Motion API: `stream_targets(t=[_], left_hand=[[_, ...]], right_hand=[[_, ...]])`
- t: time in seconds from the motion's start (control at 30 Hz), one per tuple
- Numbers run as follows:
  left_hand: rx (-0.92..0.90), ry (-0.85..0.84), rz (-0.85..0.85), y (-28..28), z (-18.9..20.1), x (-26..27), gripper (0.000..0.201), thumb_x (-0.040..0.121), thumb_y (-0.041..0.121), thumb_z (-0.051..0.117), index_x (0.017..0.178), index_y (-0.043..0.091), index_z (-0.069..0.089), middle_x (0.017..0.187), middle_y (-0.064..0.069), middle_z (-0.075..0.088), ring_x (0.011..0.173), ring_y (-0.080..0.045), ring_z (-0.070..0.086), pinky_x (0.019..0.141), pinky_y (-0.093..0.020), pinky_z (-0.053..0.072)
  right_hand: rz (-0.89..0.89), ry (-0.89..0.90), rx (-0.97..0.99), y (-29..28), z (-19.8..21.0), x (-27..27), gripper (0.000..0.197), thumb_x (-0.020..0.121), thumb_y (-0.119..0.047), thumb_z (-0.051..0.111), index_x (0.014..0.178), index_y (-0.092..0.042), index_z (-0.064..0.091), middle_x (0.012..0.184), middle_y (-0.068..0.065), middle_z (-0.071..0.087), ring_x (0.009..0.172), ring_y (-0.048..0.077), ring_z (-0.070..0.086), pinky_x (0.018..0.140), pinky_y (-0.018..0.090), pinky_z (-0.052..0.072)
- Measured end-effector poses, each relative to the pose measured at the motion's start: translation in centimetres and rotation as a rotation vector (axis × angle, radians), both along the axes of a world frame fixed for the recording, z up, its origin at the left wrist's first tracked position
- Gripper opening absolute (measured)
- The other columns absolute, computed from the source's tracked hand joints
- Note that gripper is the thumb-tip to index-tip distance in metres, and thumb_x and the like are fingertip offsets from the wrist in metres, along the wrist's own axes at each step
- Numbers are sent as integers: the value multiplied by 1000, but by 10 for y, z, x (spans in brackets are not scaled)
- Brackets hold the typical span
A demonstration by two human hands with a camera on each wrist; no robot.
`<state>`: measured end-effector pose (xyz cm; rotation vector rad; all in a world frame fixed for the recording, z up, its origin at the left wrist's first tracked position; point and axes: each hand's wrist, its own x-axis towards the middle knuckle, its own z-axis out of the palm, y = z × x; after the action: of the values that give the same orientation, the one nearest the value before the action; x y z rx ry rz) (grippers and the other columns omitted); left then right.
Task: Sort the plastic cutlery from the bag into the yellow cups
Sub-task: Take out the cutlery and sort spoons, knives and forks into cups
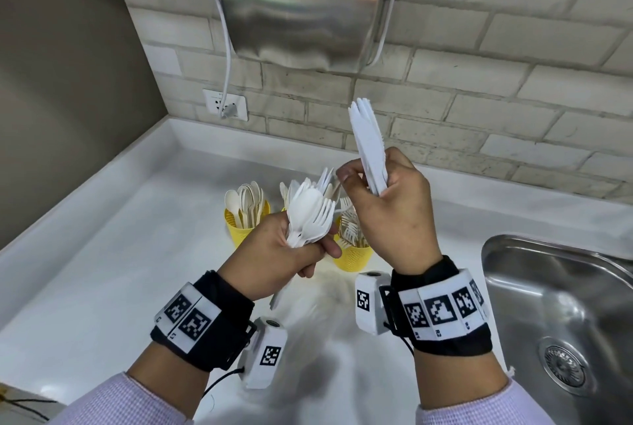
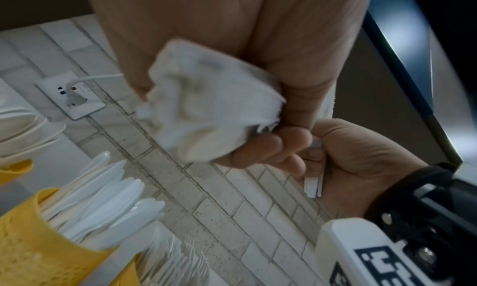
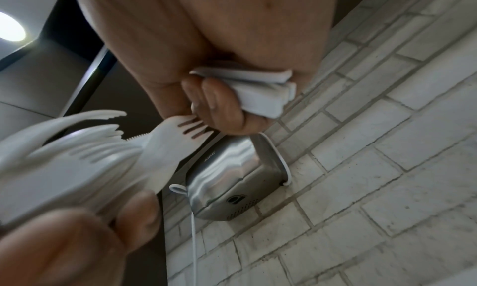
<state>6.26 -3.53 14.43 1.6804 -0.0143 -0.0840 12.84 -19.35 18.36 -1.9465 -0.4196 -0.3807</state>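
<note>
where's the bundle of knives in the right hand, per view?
Head: bundle of knives upper centre, blades up, gripped by the right hand.
Left wrist: only handle ends show, right of centre.
Right wrist: handle ends upper centre.
Shared landmark: brick wall.

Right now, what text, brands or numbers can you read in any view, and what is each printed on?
"AIRE" on the steel hand dryer, in the right wrist view; any further letters are unclear.
"R1", "R2" under the square codes on the right wristband.
The left wristband has small marks by its codes, too blurred to read.
The wall socket has tiny print, unreadable.
</note>
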Motion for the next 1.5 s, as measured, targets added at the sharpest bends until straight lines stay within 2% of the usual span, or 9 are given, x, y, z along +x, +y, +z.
stream_targets(t=[0.13, 0.4, 0.6, 0.77, 0.9, 1.0, 1.2, 1.37, 1.5], left_hand=[[25, -8, 0, -1, -2, -1, 22, 91, -13, 56, 102, 3, 67, 88, -9, 76, 53, -19, 50, 56, -28, 46], [201, -85, 91, -3, -3, -1, 26, 87, -9, 57, 92, 12, 70, 85, 1, 76, 55, -11, 58, 58, -23, 50], [282, -118, 106, -4, -3, -3, 29, 84, -8, 57, 90, 17, 70, 85, 5, 75, 59, -12, 63, 61, -23, 54], [296, -110, 89, -5, -2, -5, 28, 84, -8, 57, 88, 17, 70, 84, 7, 75, 56, -7, 59, 58, -17, 49], [300, -116, 91, -5, 0, -6, 29, 83, -8, 56, 86, 17, 70, 84, 5, 75, 56, -4, 57, 57, -18, 50], [295, -114, 86, -5, 0, -7, 30, 83, -9, 55, 87, 17, 70, 85, 4, 75, 57, -5, 57, 57, -18, 50], [300, -122, 74, -9, 1, -7, 29, 85, -8, 57, 90, 19, 68, 85, 7, 75, 57, -1, 58, 56, -16, 49], [301, -117, 79, -7, -1, -8, 28, 84, -8, 56, 86, 16, 69, 85, 5, 75, 55, -3, 55, 56, -18, 49], [295, -96, 63, -8, 0, -8, 27, 84, -9, 56, 84, 13, 71, 80, 9, 73, 54, -2, 53, 54, -16, 46]], right_hand=[[1, -87, -141, -1, -4, 1, 10, 93, -18, 68, 85, -15, 72, 85, -4, 53, 76, 9, 55, 68, 10, 40], [50, -63, -254, -5, -1, 3, 10, 91, -19, 68, 85, -10, 68, 87, 2, 57, 79, 18, 57, 74, 34, 45], [-108, -84, -77, 0, -4, 0, 17, 87, -15, 65, 73, -11, 56, 80, 2, 51, 71, 14, 49, 63, 11, 36], [-183, -71, 19, 0, -2, 3, 37, 93, -19, 63, 65, -28, 41, 71, -2, 47, 62, 11, 46, 57, 14, 32], [-67, 16, 55, -3, -5, 3, 26, 94, -27, 70, 71, -29, 56, 73, 1, 60, 66, 14, 56, 63, 28, 43], [-18, 9, -1, -6, -7, 3, 30, 92, -24, 72, 70, -35, 56, 76, -2, 61, 69, 10, 57, 65, 23, 43], [-133, 28, 147, -4, -10, 7, 35, 98, -30, 64, 75, -6, 54, 64, 1, 50, 58, 15, 45, 57, 25, 36], [4, 77, 52, -4, -13, 8, 21, 95, -29, 68, 81, -12, 66, 68, -1, 60, 63, 17, 55, 60, 29, 43], [-72, 163, 277, -1, -16, 13, 25, 94, -38, 61, 81, -17, 67, 56, -4, 51, 54, 21, 48, 56, 36, 42]])
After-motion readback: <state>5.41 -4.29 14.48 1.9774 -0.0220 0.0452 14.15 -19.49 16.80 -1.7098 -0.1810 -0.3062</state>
